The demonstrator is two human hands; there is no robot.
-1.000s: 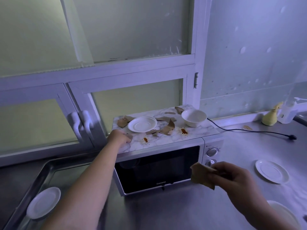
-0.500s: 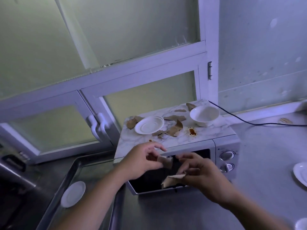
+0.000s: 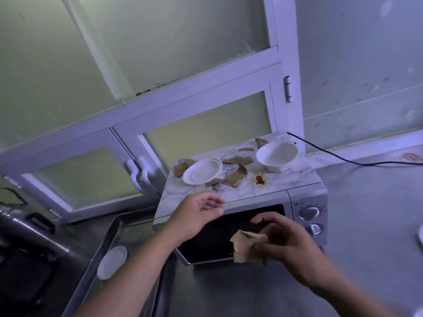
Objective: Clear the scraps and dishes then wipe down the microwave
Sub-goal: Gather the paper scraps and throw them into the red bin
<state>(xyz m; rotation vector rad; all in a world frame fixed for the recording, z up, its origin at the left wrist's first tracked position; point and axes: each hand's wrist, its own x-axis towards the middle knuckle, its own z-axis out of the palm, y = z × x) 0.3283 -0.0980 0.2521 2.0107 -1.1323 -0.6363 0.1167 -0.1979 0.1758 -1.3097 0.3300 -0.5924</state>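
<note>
Centre frame, the microwave (image 3: 247, 193) carries on its top brown scraps (image 3: 235, 177), a brown stain (image 3: 260, 179), an empty saucer (image 3: 202, 171) and an empty bowl (image 3: 277, 154). Before its door the right hand (image 3: 290, 244) pinches crumpled brown paper (image 3: 248, 249); the left hand (image 3: 196, 216) hovers loose-fingered, holding nothing. Lower left, a metal tray (image 3: 107, 234) holds a second saucer (image 3: 112, 261).

The one microwave (image 3: 295, 177) carries one bowl (image 3: 277, 156), one saucer (image 3: 201, 171) at the bowl's nine o'clock, one brown stain (image 3: 259, 179) and about six loose paper scraps (image 3: 237, 177). A second saucer (image 3: 112, 261) lies at the microwave's seven o'clock; two knobs (image 3: 310, 212) sit on its front. The right hand (image 3: 290, 243) holds a wad of scraps (image 3: 248, 248), too crumpled to count.
</note>
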